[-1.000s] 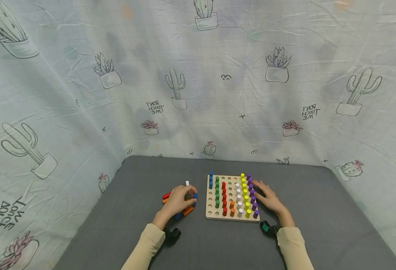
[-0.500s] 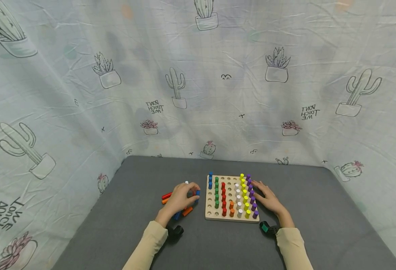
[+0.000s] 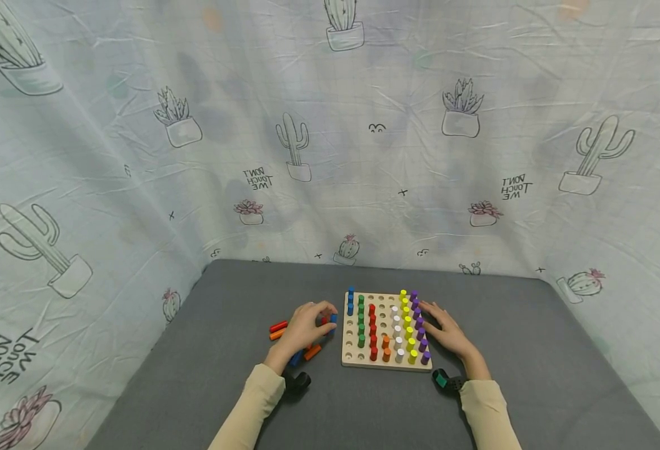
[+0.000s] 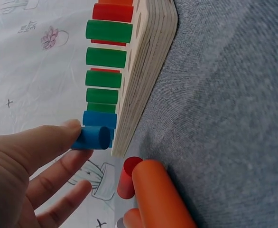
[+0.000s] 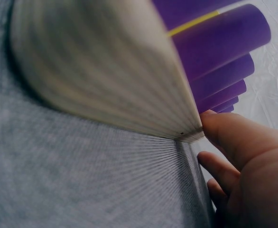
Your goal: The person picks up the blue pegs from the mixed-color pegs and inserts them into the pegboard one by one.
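My left hand (image 3: 303,329) pinches a blue peg (image 4: 92,137) between thumb and fingers, just left of a wooden pegboard (image 3: 358,362). The peg hangs above the table, its round end toward the left wrist camera. Upright pegs stand in the board in colour columns: blue, green (image 3: 361,329), red (image 3: 373,342), orange, white, yellow and purple (image 3: 422,344). Three blue pegs (image 3: 350,300) fill the far end of the leftmost column; open holes lie nearer. My right hand (image 3: 447,329) rests along the board's right edge, fingers fairly straight, with the thumb at its side in the right wrist view.
Loose pegs lie on the grey table (image 3: 195,387) around my left hand: a red peg (image 3: 278,326), an orange peg (image 3: 312,352) and a blue peg (image 3: 296,358) among them. A curtain (image 3: 409,231) printed with cacti hangs behind the table.
My left hand has moved a little right, carrying the blue peg away from the loose pegs toward the board. The right hand stays at the board's right edge.
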Motion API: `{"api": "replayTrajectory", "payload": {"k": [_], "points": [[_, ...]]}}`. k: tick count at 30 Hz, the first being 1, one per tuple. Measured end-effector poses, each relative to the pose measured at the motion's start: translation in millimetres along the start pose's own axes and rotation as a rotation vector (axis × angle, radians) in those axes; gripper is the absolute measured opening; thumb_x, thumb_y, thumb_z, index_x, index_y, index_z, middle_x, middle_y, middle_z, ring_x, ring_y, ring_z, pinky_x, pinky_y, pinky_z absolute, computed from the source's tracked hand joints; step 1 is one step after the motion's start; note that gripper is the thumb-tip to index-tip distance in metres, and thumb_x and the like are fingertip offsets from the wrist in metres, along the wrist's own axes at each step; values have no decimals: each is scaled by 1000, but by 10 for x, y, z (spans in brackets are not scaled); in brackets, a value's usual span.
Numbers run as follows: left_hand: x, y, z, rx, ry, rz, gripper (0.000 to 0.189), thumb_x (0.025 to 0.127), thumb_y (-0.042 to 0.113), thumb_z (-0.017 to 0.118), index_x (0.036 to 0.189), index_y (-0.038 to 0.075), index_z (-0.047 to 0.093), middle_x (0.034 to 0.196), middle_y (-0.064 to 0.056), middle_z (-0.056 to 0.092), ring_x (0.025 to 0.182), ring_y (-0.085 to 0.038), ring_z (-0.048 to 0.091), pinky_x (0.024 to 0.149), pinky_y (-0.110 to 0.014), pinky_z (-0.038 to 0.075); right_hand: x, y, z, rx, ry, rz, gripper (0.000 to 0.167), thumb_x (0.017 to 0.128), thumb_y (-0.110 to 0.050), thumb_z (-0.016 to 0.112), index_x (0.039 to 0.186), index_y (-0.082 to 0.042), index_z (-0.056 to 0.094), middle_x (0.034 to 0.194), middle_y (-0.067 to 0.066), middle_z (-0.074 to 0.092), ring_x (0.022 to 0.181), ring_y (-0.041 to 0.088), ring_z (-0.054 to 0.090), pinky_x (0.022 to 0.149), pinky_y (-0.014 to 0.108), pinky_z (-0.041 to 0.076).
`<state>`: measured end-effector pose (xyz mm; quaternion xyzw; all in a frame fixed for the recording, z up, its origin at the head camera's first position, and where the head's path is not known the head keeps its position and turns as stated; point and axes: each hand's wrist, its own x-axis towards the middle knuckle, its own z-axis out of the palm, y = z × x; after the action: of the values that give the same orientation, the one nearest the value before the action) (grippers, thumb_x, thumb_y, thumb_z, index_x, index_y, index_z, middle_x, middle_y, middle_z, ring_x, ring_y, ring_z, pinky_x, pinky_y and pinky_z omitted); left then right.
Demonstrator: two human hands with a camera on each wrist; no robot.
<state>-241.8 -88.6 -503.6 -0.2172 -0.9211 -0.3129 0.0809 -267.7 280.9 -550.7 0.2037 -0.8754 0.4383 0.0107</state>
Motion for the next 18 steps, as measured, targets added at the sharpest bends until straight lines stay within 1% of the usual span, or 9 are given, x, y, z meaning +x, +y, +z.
{"api": "replayTrajectory", "payload": {"k": [3,6,10,16,18], "points": [[10,11,8,-8,0,-1,24,84,23,69,107,18,63,93,4,64,88,-20,55,95,-50,35,-1,-2,2,10,-7,10,52,93,-24,55,139,-4,40,145,26,30,136,47,12,107,63,3],[24,22,12,-15,-1,3,24,85,24,68,108,18,63,93,3,65,89,-21,55,96,-52,34,-3,1,5,25,-13,25,53,93,-24,55,140,-5,39,146,25,29,137,45,12,108,62,2],[45,40,15,-11,-1,17,25,86,24,67,109,17,63,93,3,65,89,-20,54,96,-52,34,-4,2,3,29,-15,22,54,93,-24,55,140,-5,39,146,24,30,138,45,11,108,61,2],[80,73,19,-30,-10,6,26,86,24,67,111,18,63,94,0,66,90,-19,54,97,-51,34,3,-5,5,29,-15,27,53,93,-24,55,140,-5,39,146,23,31,138,44,11,109,61,1],[91,79,23,-21,-15,8,26,86,25,67,110,19,63,94,0,67,89,-18,55,96,-50,35,6,-10,3,29,-16,29,53,94,-23,55,140,-5,39,146,23,31,138,44,11,109,61,1]]}}
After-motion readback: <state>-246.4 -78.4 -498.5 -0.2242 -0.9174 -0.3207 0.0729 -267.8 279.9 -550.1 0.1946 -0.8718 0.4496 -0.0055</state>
